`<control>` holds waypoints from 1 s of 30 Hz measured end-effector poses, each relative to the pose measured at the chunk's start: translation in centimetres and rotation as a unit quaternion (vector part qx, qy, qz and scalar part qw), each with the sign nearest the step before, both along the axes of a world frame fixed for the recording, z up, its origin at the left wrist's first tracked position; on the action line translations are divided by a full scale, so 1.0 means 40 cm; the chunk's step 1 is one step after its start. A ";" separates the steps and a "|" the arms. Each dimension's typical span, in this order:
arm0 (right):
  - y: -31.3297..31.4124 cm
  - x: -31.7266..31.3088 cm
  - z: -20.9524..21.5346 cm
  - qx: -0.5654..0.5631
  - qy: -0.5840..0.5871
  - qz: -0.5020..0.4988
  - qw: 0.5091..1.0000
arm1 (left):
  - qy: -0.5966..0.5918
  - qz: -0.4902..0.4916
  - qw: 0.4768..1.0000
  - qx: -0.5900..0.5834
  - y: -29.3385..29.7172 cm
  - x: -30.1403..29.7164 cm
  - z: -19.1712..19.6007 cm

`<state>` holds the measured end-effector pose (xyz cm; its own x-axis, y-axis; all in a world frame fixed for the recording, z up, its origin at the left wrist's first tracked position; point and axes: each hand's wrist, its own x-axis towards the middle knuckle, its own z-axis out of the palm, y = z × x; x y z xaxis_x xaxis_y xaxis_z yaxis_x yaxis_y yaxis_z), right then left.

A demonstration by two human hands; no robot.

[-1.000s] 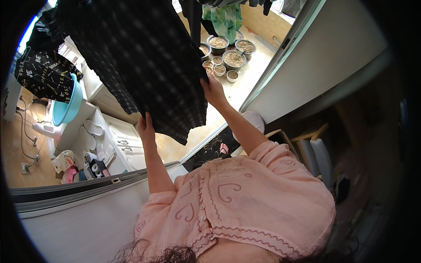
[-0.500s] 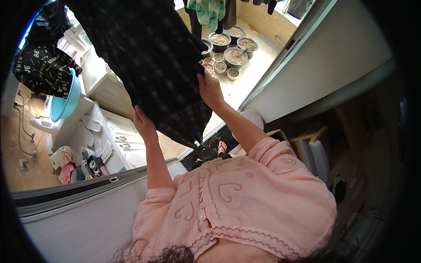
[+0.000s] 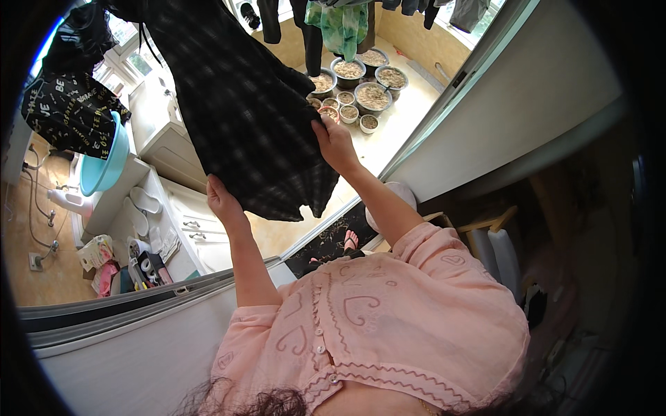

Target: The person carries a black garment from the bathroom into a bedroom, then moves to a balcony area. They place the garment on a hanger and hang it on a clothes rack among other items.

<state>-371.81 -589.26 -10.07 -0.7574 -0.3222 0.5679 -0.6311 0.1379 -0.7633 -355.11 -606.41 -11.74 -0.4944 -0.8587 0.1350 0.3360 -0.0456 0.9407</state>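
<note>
A long black garment (image 3: 243,104) with faint grey checks hangs down in front of me; its upper end runs out of view at the top. My left hand (image 3: 224,201) is closed on its left edge near the lower end. Higher up, my right hand (image 3: 336,144) pinches the right edge between thumb and fingers. The lower hem hangs loose between and below my hands, in uneven points. I cannot tell whether it is a dress or trousers.
Several tubs and bowls (image 3: 372,97) of pale food stand on the floor ahead. Other laundry, including a green patterned cloth (image 3: 345,31), hangs above. On the left are a blue basin (image 3: 104,166), a black printed cloth (image 3: 73,111) and white cabinets (image 3: 201,222). A sliding door (image 3: 513,104) stands right.
The garment has spread wider at its lower end and its hem has risen. My left hand has shifted slightly left and down; my right hand stays on the edge.
</note>
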 end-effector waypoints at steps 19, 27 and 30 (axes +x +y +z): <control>0.115 0.005 -0.166 0.038 -0.148 0.079 0.985 | -0.181 -0.125 0.975 0.032 -0.012 0.084 -0.140; -0.029 0.163 -0.057 0.028 -0.094 0.080 0.992 | -0.236 -0.084 0.956 -0.150 0.149 -0.033 -0.063; -0.040 0.161 -0.029 0.039 -0.042 0.032 0.998 | -0.254 -0.010 0.951 -0.175 0.119 -0.031 -0.044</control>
